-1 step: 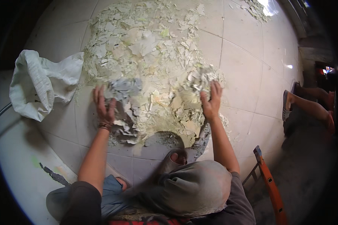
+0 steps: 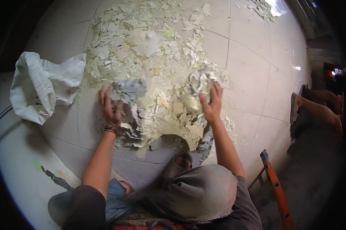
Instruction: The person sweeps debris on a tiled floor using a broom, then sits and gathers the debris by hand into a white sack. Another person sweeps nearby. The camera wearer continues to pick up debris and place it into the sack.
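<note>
My left hand [image 2: 110, 109], fingers spread, touches the left side of a heap of grey paint flakes [image 2: 129, 90]. Opposite it, my right hand [image 2: 212, 103] has its thumb and fingers apart against a clump of pale, crumpled flakes [image 2: 199, 82]. Between and beyond my hands a wide layer of cream and greenish flakes [image 2: 150, 46] covers the tiles. Under the near edge of the layer lies darker grey debris, partly in shadow.
An open white woven sack [image 2: 33, 88] lies at the left on the tiled floor [image 2: 247, 65]. An orange ladder-like frame [image 2: 276, 184] is at the lower right. Another person's legs [image 2: 317, 109] are at the far right. More flakes [image 2: 263, 9] lie at the top right.
Both hands have moved slightly inward, toward each other, with the flakes in front of them shifting along.
</note>
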The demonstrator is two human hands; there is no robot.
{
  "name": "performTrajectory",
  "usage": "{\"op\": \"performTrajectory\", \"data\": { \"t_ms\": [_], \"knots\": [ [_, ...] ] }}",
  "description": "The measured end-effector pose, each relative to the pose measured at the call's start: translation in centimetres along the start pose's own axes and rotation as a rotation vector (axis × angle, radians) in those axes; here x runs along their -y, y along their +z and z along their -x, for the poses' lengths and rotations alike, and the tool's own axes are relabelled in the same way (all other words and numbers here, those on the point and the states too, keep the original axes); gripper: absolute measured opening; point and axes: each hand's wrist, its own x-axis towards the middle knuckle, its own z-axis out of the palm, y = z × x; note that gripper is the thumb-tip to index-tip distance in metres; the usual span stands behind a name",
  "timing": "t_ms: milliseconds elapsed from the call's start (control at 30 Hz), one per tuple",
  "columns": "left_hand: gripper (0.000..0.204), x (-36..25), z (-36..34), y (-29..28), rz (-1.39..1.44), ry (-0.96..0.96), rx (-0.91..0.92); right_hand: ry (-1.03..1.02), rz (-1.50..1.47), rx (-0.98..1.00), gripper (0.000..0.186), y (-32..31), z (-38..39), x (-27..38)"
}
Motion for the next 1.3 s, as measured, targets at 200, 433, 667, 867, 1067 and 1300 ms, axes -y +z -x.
{"op": "performTrajectory", "data": {
  "t_ms": [200, 433, 667, 867, 1067, 1300],
  "knots": [
    [0.067, -2.7, -0.2, 1.2, 0.062, -0.056, 0.033, -0.092, -0.151, 0.094, 0.058, 0.9, 0.2, 3.0],
    [0.077, -1.0, 12.4, -4.4, -0.213, -0.603, -0.207, 0.303, 0.132, -0.337, 0.067, -5.4, 17.7, -2.4],
    [0.09, -5.6, 11.8, 3.7, -0.071, -0.389, -0.169, 0.003, -0.087, -0.124, 0.086, 1.7, 11.3, -1.2],
    [0.092, -4.8, 7.8, -1.4, 0.093, -0.296, -0.212, -0.058, -0.375, -0.154, 0.085, -1.0, 4.9, 2.5],
    [0.091, -4.7, 5.0, 2.6, 0.119, -0.201, -0.149, -0.161, -0.208, 0.196, 0.086, 1.4, 1.3, 3.0],
    [0.073, -10.1, 3.0, 5.6, 0.218, -0.2, -0.011, -0.208, -0.16, 0.185, 0.085, 4.5, 1.3, 8.3]
  ]
}}
